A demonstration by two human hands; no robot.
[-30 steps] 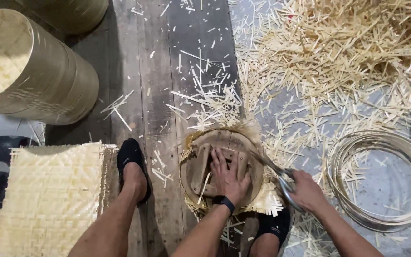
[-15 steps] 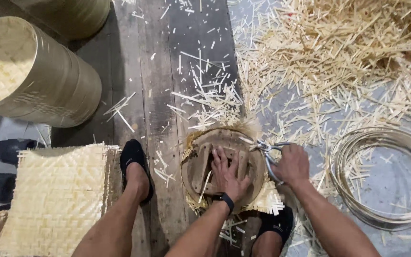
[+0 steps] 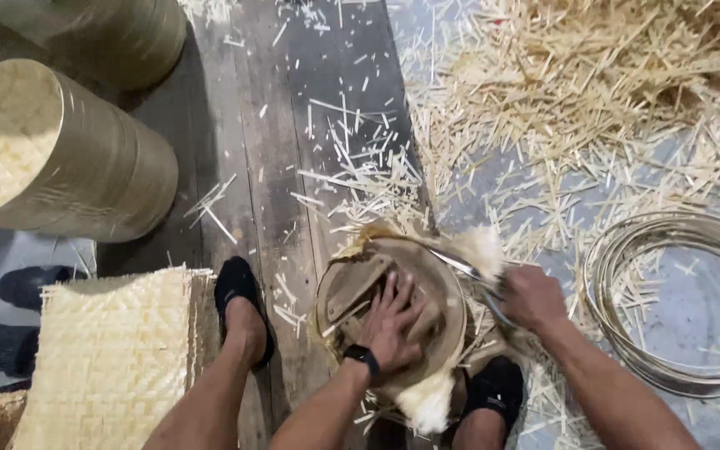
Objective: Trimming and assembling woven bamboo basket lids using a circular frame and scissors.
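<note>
My left hand lies flat, fingers spread, on a round woven bamboo lid framed by a hoop, pressing it down on the floor. A black band sits on that wrist. My right hand is closed on metal shears, whose blades point up-left over the lid's right rim, where frayed bamboo ends stick out. My two feet in black socks flank the lid, the left foot on the planks, the right foot under the lid's lower edge.
Stacked woven bamboo cylinders lie at the upper left. A flat woven mat pile sits at the lower left. Bamboo hoops are coiled at the right. Cut bamboo slivers cover the floor at the upper right.
My right hand with the shears has moved up along the lid's right rim toward its top. My left hand stays pressed on the lid.
</note>
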